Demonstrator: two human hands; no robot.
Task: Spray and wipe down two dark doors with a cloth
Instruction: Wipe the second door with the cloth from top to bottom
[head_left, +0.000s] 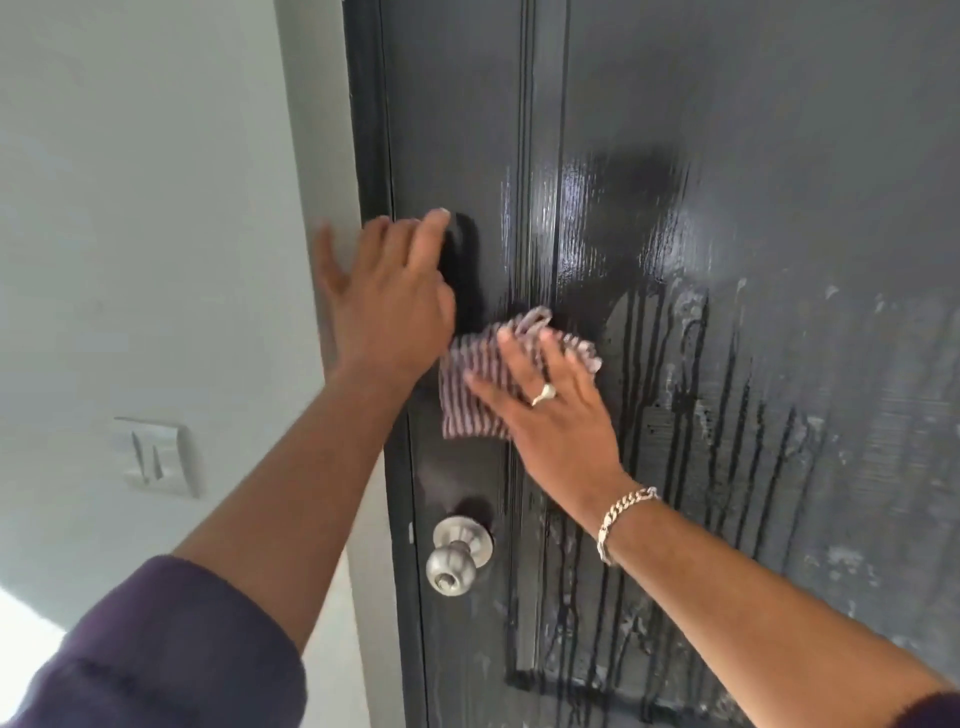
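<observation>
- The dark door (727, 156) fills most of the view. Its upper middle is wet and glossy, while pale foam and dark drip lines run down the lower right. To do this step well, I would wipe from the glossy part downward in overlapping passes, so the runs are caught before they dry.
- The pale wall (130, 208) on the left carries a light switch (156, 457).
- The left hand (387, 306) lies flat, fingers spread, against the door's left edge and holds nothing. It seems to steady the door.
- The right hand (545, 405) presses the striped cloth (478, 389) flat on the door, just above the knob (457, 553). Its grip is wide, with fingers straight on the cloth. Keep the palm flat and work into the panel grooves.
- No spray bottle and no second door are in view. The door's top, bottom and right side are cut off, and the switch is blurred.
</observation>
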